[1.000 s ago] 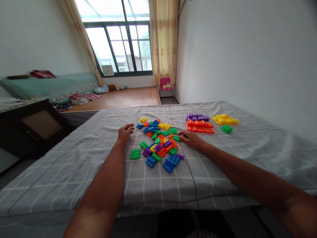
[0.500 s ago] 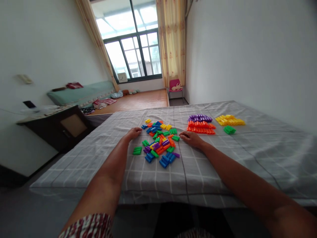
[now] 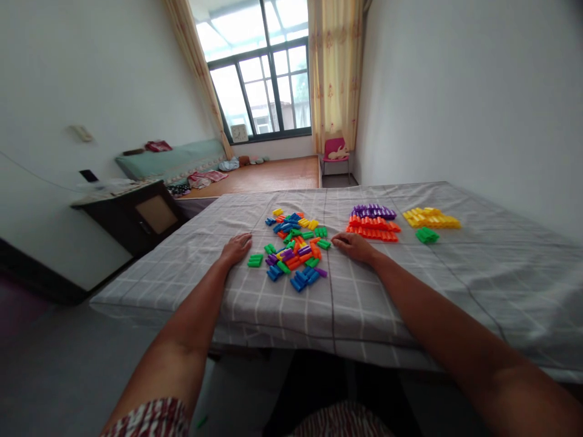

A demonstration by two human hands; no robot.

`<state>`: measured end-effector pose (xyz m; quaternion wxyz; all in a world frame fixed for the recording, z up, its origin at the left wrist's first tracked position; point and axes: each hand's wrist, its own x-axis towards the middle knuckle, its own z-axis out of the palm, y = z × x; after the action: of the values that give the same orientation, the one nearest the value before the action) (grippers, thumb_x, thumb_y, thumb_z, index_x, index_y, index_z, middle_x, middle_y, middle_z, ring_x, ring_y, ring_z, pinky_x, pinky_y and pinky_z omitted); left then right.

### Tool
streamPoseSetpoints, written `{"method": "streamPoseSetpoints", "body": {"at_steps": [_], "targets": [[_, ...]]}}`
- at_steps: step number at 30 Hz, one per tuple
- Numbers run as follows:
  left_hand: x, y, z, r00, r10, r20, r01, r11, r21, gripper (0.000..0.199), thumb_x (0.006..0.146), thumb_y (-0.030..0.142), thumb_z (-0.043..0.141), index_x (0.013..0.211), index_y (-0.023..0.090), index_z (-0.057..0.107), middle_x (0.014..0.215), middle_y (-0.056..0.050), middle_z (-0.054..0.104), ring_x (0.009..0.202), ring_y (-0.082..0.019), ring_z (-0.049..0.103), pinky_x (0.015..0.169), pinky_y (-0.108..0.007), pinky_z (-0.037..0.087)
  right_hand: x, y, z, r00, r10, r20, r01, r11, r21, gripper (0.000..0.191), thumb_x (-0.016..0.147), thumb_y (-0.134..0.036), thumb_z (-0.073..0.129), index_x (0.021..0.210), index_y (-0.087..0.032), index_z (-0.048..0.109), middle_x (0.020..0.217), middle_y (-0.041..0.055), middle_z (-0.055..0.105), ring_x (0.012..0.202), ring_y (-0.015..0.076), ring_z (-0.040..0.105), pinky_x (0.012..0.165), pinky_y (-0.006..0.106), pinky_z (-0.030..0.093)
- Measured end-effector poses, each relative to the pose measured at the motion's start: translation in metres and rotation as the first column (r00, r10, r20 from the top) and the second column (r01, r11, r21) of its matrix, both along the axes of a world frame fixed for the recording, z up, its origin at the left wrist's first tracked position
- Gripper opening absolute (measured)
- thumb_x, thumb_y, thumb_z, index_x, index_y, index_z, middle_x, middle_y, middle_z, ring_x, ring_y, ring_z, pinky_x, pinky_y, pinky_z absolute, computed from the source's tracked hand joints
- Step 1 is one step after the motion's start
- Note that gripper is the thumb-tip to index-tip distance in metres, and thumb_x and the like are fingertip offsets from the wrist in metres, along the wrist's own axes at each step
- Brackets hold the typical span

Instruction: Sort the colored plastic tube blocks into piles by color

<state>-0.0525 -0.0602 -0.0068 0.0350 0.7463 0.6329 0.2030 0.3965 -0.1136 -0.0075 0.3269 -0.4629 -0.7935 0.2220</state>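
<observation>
A loose pile of small colourful plastic blocks (image 3: 296, 252), shaped like joined tubes, lies on the checked cloth between my hands. My left hand (image 3: 237, 247) rests flat on the cloth left of the pile, fingers stretched out, holding nothing. The green block (image 3: 255, 260) closest to it lies apart from the pile. On the pile's right side, my right hand (image 3: 354, 246) lies low on the cloth, fingers loosely bent towards another green block (image 3: 323, 244). I see nothing held in it; a narrow gap seems to separate the fingertips from that block.
Beyond my right hand are sorted rows of purple blocks (image 3: 373, 211) and orange blocks (image 3: 372, 229). Yellow blocks (image 3: 432, 218) and a small green group (image 3: 427, 235) lie farther right. A dark cabinet (image 3: 136, 212) stands left of the cloth-covered table (image 3: 282, 309).
My left hand has drawn back leftward from the pile's edge and its fingers have spread. My right hand stays near the same green block. The camera view has shifted slightly.
</observation>
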Motion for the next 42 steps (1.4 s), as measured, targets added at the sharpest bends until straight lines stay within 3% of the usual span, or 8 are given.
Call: {"method": "streamPoseSetpoints", "body": {"at_steps": [12,20,24,29,32,36,42], "targets": [[0.0,-0.005,0.001,0.997,0.052,0.062,-0.054,0.998,0.033,0.037,0.081,0.037,0.047,0.108,0.026,0.07,0.125,-0.004,0.064,0.119,-0.023,0.055,0.101,-0.031,0.041,0.003,0.0,-0.002,0.999,-0.042,0.018,0.041,0.999,0.036,0.031,0.088,-0.039,0.048,0.092,-0.016,0.069,0.084,0.0044,0.07,0.076,0.0164,0.061,0.069,0.026,0.045],[0.003,0.002,-0.003,0.98,0.055,-0.193,-0.059,0.998,-0.015,0.044,0.091,0.033,0.034,0.126,0.021,0.058,0.137,-0.005,0.054,0.128,-0.019,0.047,0.107,-0.031,0.035,0.003,0.006,-0.013,0.994,-0.112,0.004,0.111,0.991,0.069,0.029,0.086,-0.038,0.051,0.089,-0.016,0.07,0.08,0.0043,0.071,0.073,0.0161,0.061,0.066,0.024,0.043],[0.012,0.007,0.01,0.94,0.053,-0.336,-0.101,0.987,-0.127,0.044,0.091,0.031,0.033,0.129,0.022,0.053,0.142,-0.007,0.049,0.129,-0.02,0.045,0.104,-0.034,0.037,0.002,0.005,-0.013,0.992,-0.128,-0.008,0.129,0.988,0.081,0.028,0.086,-0.037,0.052,0.09,-0.016,0.07,0.082,0.0049,0.071,0.074,0.0169,0.062,0.067,0.025,0.044],[0.028,0.014,0.032,0.896,0.089,-0.435,-0.18,0.969,-0.171,0.036,0.088,0.034,0.041,0.114,0.02,0.063,0.129,-0.014,0.059,0.116,-0.029,0.055,0.092,-0.042,0.045,0.001,0.004,-0.013,0.99,-0.138,-0.014,0.138,0.987,0.082,0.028,0.086,-0.038,0.053,0.089,-0.017,0.07,0.081,0.0046,0.071,0.074,0.0167,0.062,0.066,0.024,0.043],[0.03,0.018,0.029,0.916,0.165,-0.367,-0.219,0.969,-0.112,0.038,0.09,0.037,0.036,0.11,0.019,0.063,0.123,-0.014,0.061,0.111,-0.028,0.057,0.089,-0.04,0.046,0.001,0.004,-0.013,0.992,-0.121,-0.035,0.124,0.989,0.079,0.029,0.086,-0.039,0.052,0.088,-0.016,0.07,0.079,0.0039,0.07,0.073,0.0159,0.061,0.065,0.024,0.043],[0.021,0.021,0.011,0.941,0.267,-0.207,-0.265,0.963,0.041,0.037,0.09,0.037,0.036,0.106,0.02,0.064,0.118,-0.013,0.062,0.111,-0.028,0.055,0.089,-0.039,0.046,0.004,0.007,-0.015,0.991,-0.111,-0.076,0.114,0.992,0.045,0.031,0.086,-0.04,0.051,0.088,-0.016,0.07,0.078,0.0032,0.069,0.072,0.0155,0.06,0.065,0.024,0.043],[0.009,0.023,0.002,0.965,0.249,-0.081,-0.246,0.968,0.04,0.033,0.087,0.036,0.042,0.102,0.023,0.069,0.111,-0.009,0.065,0.107,-0.025,0.057,0.092,-0.035,0.044,0.008,0.007,-0.011,0.984,-0.093,-0.15,0.089,0.995,-0.033,0.032,0.084,-0.042,0.051,0.087,-0.016,0.069,0.079,0.0028,0.067,0.071,0.0152,0.058,0.066,0.025,0.044]]}}
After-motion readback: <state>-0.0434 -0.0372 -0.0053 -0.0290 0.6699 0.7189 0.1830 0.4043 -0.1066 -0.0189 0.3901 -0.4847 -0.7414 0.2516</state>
